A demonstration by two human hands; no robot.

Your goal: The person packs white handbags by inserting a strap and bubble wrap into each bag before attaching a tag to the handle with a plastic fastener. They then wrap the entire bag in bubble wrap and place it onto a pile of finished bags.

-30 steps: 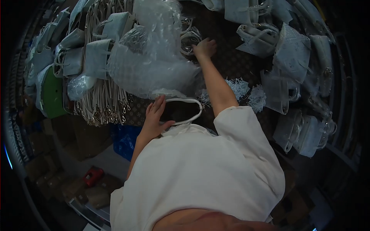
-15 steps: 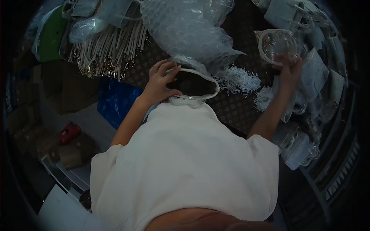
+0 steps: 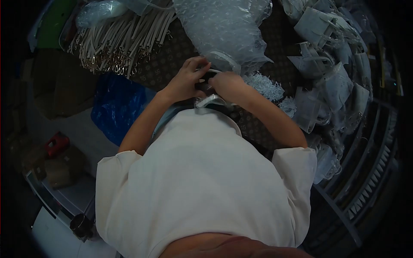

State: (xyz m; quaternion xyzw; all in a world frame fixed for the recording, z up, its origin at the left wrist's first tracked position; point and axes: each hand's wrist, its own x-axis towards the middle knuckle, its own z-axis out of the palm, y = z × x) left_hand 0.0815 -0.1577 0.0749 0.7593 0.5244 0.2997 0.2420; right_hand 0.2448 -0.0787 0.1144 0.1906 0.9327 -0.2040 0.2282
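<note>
In front of my body is a white bag (image 3: 210,99) with a pale rim and clear plastic about it. Its dark mouth faces up, partly covered by my hands. My left hand (image 3: 185,81) grips the bag's left side, thumb and fingers at the rim. My right hand (image 3: 230,87) is at the mouth, its curled fingertips dipping inside; what they hold is hidden. A pale curved band in clear plastic (image 3: 226,61) stands at the bag's far side. Just right of my right hand lies a heap of white tag strings (image 3: 264,86).
Bubble wrap (image 3: 223,30) covers the table's far middle. Many pale straps with metal clasps (image 3: 124,43) lie at far left. Plastic-wrapped pale bags (image 3: 333,77) are piled at right. A blue plastic bag (image 3: 118,107) and cardboard boxes (image 3: 64,167) are at left.
My right hand has come from the right-hand pile to the bag's mouth. The clear-wrapped coil it was touching no longer shows there. My left hand stays on the bag.
</note>
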